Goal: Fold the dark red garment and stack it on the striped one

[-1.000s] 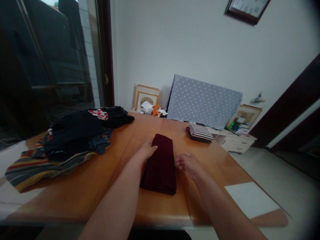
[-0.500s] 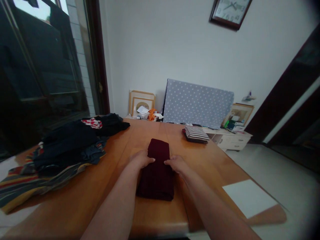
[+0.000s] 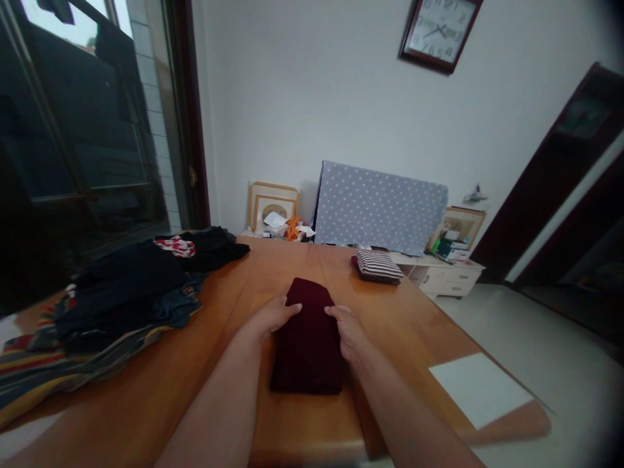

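Observation:
A dark red folded cloth (image 3: 308, 344) lies lengthwise near the front edge of the wooden table (image 3: 287, 426). My left hand (image 3: 277, 314) grips its left side, thumb on top and fingers tucked at the edge. On the opposite side my right hand (image 3: 345, 322) pinches the cloth in the same way, its thumb over the top. The fingers beneath the cloth are partly hidden.
Dark clothes (image 3: 131, 279) are heaped over a striped cloth (image 3: 104, 364) at the left. A folded stack with a striped top (image 3: 377, 265) sits at the back right. White paper (image 3: 480, 389) lies near the right edge.
The view has shifted slightly. Both hands still hold the sides of the dark red cloth, whose far part looks a little raised and wider around my right hand.

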`<state>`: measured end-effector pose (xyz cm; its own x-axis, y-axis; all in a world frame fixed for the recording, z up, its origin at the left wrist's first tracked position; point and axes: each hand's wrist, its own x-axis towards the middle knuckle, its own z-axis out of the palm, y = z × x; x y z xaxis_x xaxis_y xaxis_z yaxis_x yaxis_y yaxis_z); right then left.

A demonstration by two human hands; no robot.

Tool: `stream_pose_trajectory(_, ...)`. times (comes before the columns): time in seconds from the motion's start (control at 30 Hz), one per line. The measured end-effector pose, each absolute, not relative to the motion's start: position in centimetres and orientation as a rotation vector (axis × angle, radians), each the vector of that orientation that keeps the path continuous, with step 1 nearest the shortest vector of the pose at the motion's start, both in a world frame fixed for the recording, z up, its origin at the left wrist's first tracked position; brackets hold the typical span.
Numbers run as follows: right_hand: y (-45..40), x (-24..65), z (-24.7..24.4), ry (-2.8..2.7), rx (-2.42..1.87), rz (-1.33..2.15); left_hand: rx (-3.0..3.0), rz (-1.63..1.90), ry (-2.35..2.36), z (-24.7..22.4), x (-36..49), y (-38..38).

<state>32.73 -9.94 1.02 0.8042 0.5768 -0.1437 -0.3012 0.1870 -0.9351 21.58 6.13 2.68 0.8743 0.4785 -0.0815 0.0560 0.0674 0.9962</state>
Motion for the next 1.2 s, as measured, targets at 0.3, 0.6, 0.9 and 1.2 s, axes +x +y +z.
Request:
stream_pose_trajectory(0.3,-11.5,32.4,4.9,-0.385,-1.052,0.691,1.244,0.488,0.411,5.3,21.0,5.5)
stream_pose_trajectory(0.6,-13.1,33.3,6.5,-0.682,-1.306,0.511,1.629,0.461,0.164,6.6,20.1,3.6)
stream_pose_trajectory(0.9,-14.3,33.8,6.7,-0.914,-1.673,0.116,2.221,0.887,0.252,6.4,21.0,4.1)
stream_pose_trajectory(1.2,-16.5,33.2,8.9,-0.976,-1.608,0.149,1.465,0.523,0.101,8.4,19.5,1.6)
